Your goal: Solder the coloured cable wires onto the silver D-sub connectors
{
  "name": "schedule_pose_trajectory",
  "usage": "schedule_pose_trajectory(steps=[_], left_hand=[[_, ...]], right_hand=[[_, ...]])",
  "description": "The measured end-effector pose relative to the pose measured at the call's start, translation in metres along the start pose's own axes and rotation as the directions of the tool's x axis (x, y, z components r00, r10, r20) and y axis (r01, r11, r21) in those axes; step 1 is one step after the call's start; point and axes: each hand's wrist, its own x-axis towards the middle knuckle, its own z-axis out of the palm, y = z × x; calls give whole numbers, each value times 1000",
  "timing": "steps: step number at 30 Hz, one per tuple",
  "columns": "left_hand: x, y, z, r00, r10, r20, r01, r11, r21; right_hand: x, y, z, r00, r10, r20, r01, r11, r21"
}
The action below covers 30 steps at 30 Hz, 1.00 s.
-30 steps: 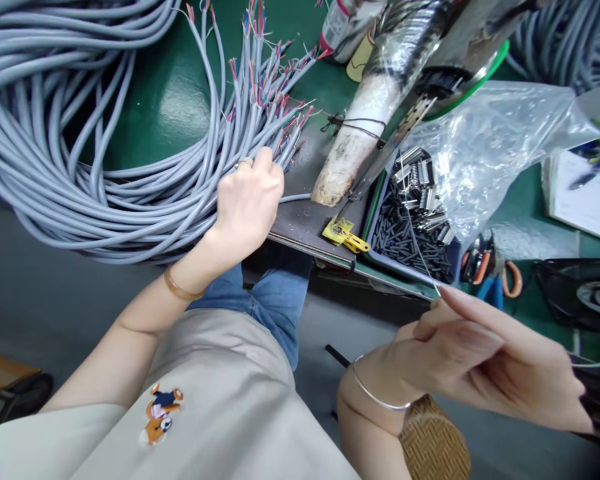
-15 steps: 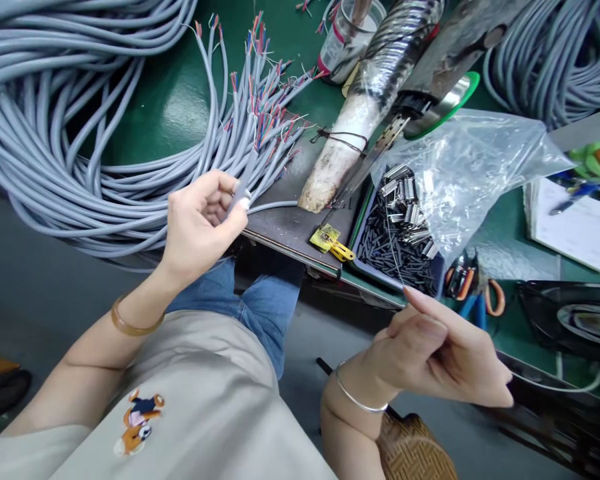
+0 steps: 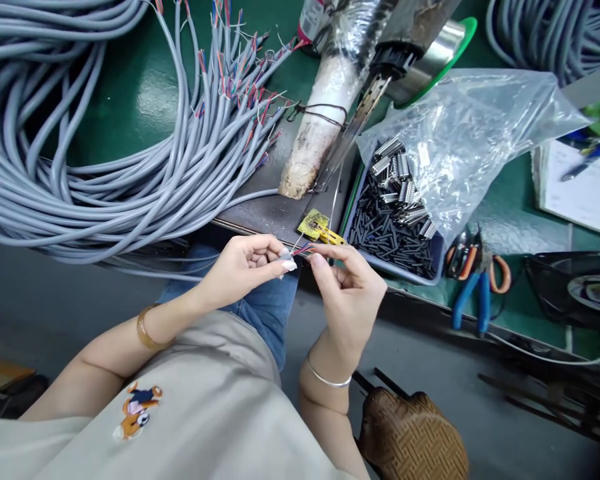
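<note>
My left hand (image 3: 247,267) is closed on the end of a grey cable (image 3: 285,255), with white wrapping showing at a fingertip. Out of the cable's end come thin coloured wires (image 3: 301,250), red and blue among them, and a pale strand stands up beside them. Thumb and forefinger of my right hand (image 3: 353,287) pinch at the tips of these wires. A thin silvery strand (image 3: 336,197) runs down toward the right fingers; whether they also hold it I cannot tell. Just beyond the hands lies a yellow clip-like tool (image 3: 330,235) beside a yellow pad (image 3: 313,223).
A large bundle of grey cables (image 3: 145,180) with stripped ends covers the left side. A wrapped stand (image 3: 313,127) leans over the table edge. Right of it are a tray (image 3: 415,275) of black sleeves and metal connectors, a plastic bag (image 3: 485,140), a green-rimmed spool (image 3: 425,67) and blue-handled pliers (image 3: 473,300).
My right hand has moved left and up, from beyond the tray to the cable end. My left hand has come right and lower with the cable. The view has shifted slightly.
</note>
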Motion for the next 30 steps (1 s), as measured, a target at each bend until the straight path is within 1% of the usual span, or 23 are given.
schedule_pose_trajectory(steps=[2, 7, 10, 13, 15, 18, 23, 27, 30], left_hand=[[1, 0, 0, 1000, 14, 5, -14, 1000, -2], [1, 0, -3, 997, 14, 74, -14, 1000, -5], [2, 0, -8, 994, -48, 103, 55, 996, -72], [4, -1, -13, 978, -130, 161, 158, 971, -180], [4, -2, -16, 969, -159, 188, 200, 952, -229], [4, -2, -20, 965, -163, 203, 213, 943, -256], [5, -1, -20, 959, -188, 211, 239, 938, -250], [6, 0, -18, 966, -163, 202, 214, 941, -263], [5, 1, -17, 970, -144, 198, 193, 947, -256]], right_hand=[[2, 1, 3, 999, 31, 36, -32, 999, 40], [9, 0, 12, 994, 96, 46, -99, 993, 71], [10, 0, 15, 990, 123, 69, -128, 990, 65], [9, 1, 17, 986, 139, 89, -144, 988, 56], [8, 0, 18, 985, 146, 94, -150, 988, 38], [7, -1, 19, 984, 152, 95, -154, 988, 8], [6, -1, 20, 987, 147, 70, -146, 989, -17], [5, 1, 19, 992, 111, 50, -110, 994, -25], [4, 1, 17, 998, 68, -13, -69, 996, -51]])
